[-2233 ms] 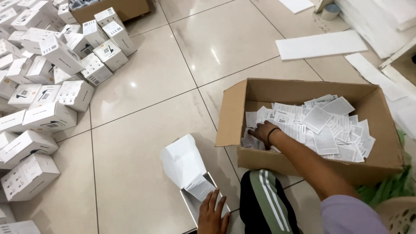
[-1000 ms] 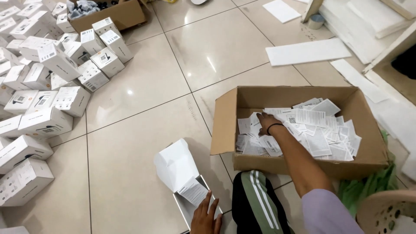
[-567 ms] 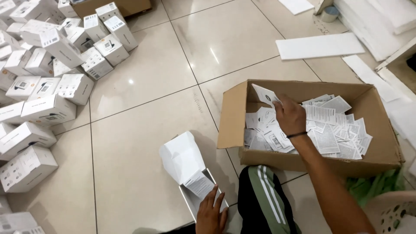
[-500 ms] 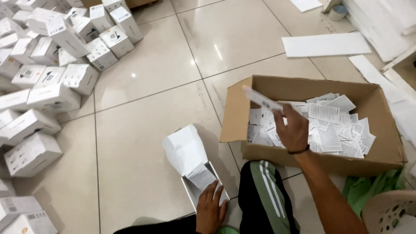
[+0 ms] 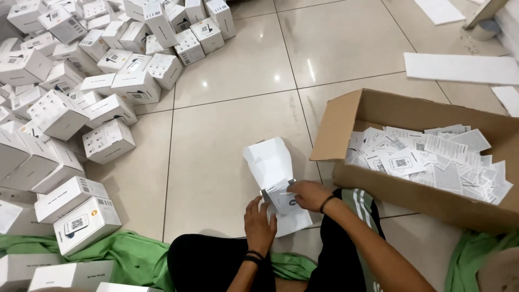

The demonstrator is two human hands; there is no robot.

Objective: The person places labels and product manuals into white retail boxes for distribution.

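A leaflet (image 5: pixel 282 198) is pinched by the right hand (image 5: pixel 309 194) over an open white box (image 5: pixel 275 181) on the floor (image 5: pixel 232 135); the box, steadied by the left hand (image 5: pixel 259 224), has its flap pointing away from the person.

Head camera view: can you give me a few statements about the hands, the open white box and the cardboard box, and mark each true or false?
1. Both hands are at the open white box. True: the left hand and right hand meet at it.
2. The cardboard box holds printed leaflets. True.
3. The right hand is inside the cardboard box. False: it is outside, holding a leaflet at the white box.
4. The pile of white boxes lies to the person's right. False: it lies to the left.
5. The white box's lid is shut. False: its flap stands open.
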